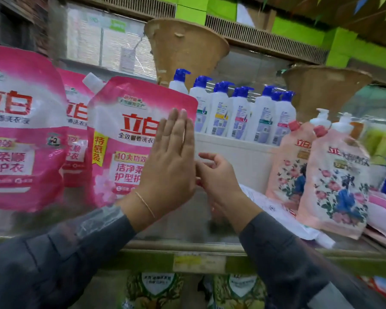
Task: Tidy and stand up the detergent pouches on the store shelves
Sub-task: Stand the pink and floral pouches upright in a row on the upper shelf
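While pressing left hand (169, 166), fingers together, flat against pink pouch (125, 134), hovering right hand (218, 177) beside it, fingers loosely curled.

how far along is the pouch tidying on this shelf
Done: the left pink pouches and the floral pouches already stand up. In hand: the left hand presses flat on the middle pink pouch, with the right hand at its right edge; whether it grips is unclear. Left: the flat pouches lying on the shelf beside the floral ones still need standing.
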Demonstrator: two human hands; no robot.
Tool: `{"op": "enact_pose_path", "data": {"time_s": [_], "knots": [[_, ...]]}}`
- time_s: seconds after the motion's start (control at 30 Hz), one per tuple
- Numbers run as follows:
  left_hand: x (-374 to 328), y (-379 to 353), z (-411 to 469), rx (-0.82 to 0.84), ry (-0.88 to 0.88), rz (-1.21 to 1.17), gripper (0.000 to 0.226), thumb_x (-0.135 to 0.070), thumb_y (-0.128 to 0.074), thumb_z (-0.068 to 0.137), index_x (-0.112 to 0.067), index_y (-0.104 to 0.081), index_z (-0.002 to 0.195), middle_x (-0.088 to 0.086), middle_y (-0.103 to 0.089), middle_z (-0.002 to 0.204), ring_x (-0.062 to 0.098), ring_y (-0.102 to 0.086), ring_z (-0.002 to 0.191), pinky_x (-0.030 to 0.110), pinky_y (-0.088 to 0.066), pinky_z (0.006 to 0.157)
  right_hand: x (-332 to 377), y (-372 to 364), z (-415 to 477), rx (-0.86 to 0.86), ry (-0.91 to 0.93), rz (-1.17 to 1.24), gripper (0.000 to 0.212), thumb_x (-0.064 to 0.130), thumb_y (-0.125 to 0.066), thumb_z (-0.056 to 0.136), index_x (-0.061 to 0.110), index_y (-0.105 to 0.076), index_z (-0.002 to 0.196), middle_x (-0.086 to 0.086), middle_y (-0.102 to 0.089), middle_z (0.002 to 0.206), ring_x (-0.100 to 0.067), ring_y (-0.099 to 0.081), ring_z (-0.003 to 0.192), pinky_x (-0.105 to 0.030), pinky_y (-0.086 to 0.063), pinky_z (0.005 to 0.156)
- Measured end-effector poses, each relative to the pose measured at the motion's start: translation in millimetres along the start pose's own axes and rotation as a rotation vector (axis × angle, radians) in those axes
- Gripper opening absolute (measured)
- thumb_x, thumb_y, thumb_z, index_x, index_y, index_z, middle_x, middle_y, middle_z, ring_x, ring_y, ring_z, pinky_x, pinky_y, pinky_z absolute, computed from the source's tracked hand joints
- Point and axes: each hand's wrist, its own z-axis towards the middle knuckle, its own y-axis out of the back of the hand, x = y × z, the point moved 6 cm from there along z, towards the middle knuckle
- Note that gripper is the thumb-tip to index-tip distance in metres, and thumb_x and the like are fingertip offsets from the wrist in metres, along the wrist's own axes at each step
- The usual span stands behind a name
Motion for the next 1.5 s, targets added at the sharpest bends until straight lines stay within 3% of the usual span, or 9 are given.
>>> {"op": "enact_pose_path", "data": {"time_s": [0.13, 0.27, 0.5, 0.63, 0.8, 0.93, 1.07, 1.27, 1.5], "knots": [[-66, -22, -1, 0.288, -0.108, -0.153, 0.072, -0.022, -0.052, 0.09, 0.004, -0.021, 0.15, 0.024, -0.021, 0.158, 0.034, -0.011, 0.149, 0.041, -0.004, 0.121, 11, 70, -3, -0.047, -0.024, -0.069, 0.033, 0.009, -0.067, 0.092, 0.008, -0.057, 0.124, -0.019, -0.071, 0.11, -0.033, -0.07, 0.101, -0.047, -0.059, 0.089], [-125, -58, 9, 0.547, -0.168, -0.251, 0.082, -0.033, -0.053, 0.093, -0.004, -0.007, 0.154, 0.015, -0.018, 0.16, 0.028, -0.012, 0.149, 0.033, -0.003, 0.122, 15, 143, -2, -0.111, -0.034, -0.22, 0.029, 0.0, -0.056, 0.094, 0.011, -0.058, 0.121, -0.01, -0.065, 0.11, -0.027, -0.065, 0.104, -0.04, -0.058, 0.09], [-214, -110, 21, 0.645, -0.21, -0.305, 0.117, -0.052, -0.069, 0.077, 0.002, 0.003, 0.152, 0.017, -0.033, 0.153, 0.03, -0.035, 0.138, 0.037, -0.025, 0.118, -12, 235, 5, -0.178, -0.088, -0.166, 0.013, -0.001, -0.056, 0.095, 0.009, -0.063, 0.098, -0.017, -0.071, 0.097, -0.027, -0.07, 0.082, -0.037, -0.062, 0.076], [-234, -121, 22, 0.67, -0.147, -0.339, 0.137, -0.067, -0.07, 0.069, 0.003, 0.016, 0.149, 0.017, -0.042, 0.147, 0.029, -0.042, 0.131, 0.034, -0.034, 0.111, -26, 250, 15, -0.152, -0.107, -0.103, 0.011, 0.005, -0.06, 0.094, 0.012, -0.068, 0.096, -0.022, -0.072, 0.106, -0.035, -0.071, 0.098, -0.044, -0.061, 0.086], [-237, -124, 23, 0.672, -0.192, -0.235, 0.136, -0.057, -0.072, 0.071, -0.003, 0.027, 0.147, 0.013, -0.058, 0.124, 0.029, -0.055, 0.107, 0.038, -0.045, 0.098, -26, 260, 19, -0.163, -0.055, -0.177, 0.011, 0.012, -0.06, 0.087, 0.018, -0.07, 0.086, -0.014, -0.074, 0.103, -0.039, -0.069, 0.104, -0.055, -0.058, 0.092], [-241, -126, 24, 0.736, -0.182, -0.172, 0.122, -0.044, -0.076, 0.073, -0.005, 0.008, 0.152, 0.007, -0.055, 0.095, 0.025, -0.056, 0.083, 0.035, -0.051, 0.074, -29, 266, 22, -0.13, -0.047, -0.179, 0.016, 0.006, -0.064, 0.088, 0.016, -0.069, 0.1, -0.009, -0.073, 0.107, -0.027, -0.068, 0.106, -0.049, -0.057, 0.096], [-236, -131, 23, 0.748, -0.252, -0.055, 0.069, -0.045, -0.072, 0.075, -0.007, -0.046, 0.127, 0.01, -0.062, 0.105, 0.026, -0.058, 0.087, 0.038, -0.053, 0.077, -26, 267, 20, -0.117, 0.024, -0.25, 0.016, 0.008, -0.068, 0.088, 0.021, -0.065, 0.096, -0.007, -0.072, 0.105, -0.023, -0.069, 0.104, -0.048, -0.056, 0.098], [-233, -130, 17, 0.797, -0.295, 0.029, 0.056, -0.045, -0.065, 0.08, -0.021, -0.046, 0.127, 0.006, -0.061, 0.114, 0.029, -0.06, 0.101, 0.04, -0.048, 0.08, -25, 270, 18, -0.113, 0.092, -0.332, 0.014, 0.013, -0.07, 0.087, 0.025, -0.065, 0.09, -0.004, -0.073, 0.1, -0.022, -0.07, 0.1, -0.048, -0.056, 0.096], [-232, -119, 12, 0.722, -0.48, 0.174, 0.021, -0.024, -0.049, 0.095, -0.014, -0.06, 0.109, 0.009, -0.066, 0.104, 0.03, -0.063, 0.094, 0.038, -0.046, 0.076, -29, 277, 21, -0.129, 0.024, -0.257, 0.013, 0.01, -0.07, 0.087, 0.02, -0.069, 0.095, -0.006, -0.074, 0.103, -0.023, -0.071, 0.102, -0.047, -0.058, 0.094]]}}
